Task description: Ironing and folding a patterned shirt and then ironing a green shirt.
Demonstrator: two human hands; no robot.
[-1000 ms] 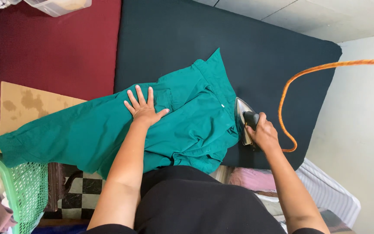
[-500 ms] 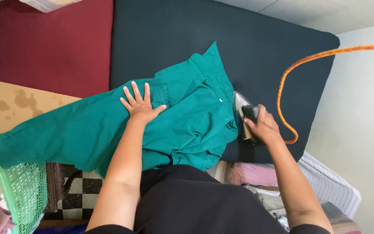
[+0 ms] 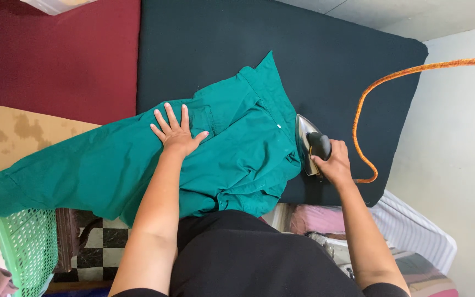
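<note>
A teal green shirt lies spread across a dark padded ironing surface, with one end hanging off to the left. My left hand presses flat on the shirt, fingers spread. My right hand grips the black handle of a clothes iron. The iron stands on its heel at the shirt's right edge, its metal soleplate facing the cloth. An orange braided cord loops from the iron up and off to the right.
A dark red cloth covers the surface at the left, with a stained cardboard sheet on it. A green plastic laundry basket sits at the lower left. Folded striped and pink cloth lies at the lower right by a pale wall.
The view has shifted slightly. My left hand stays flat on the shirt and my right hand keeps its grip on the iron at the shirt's right edge.
</note>
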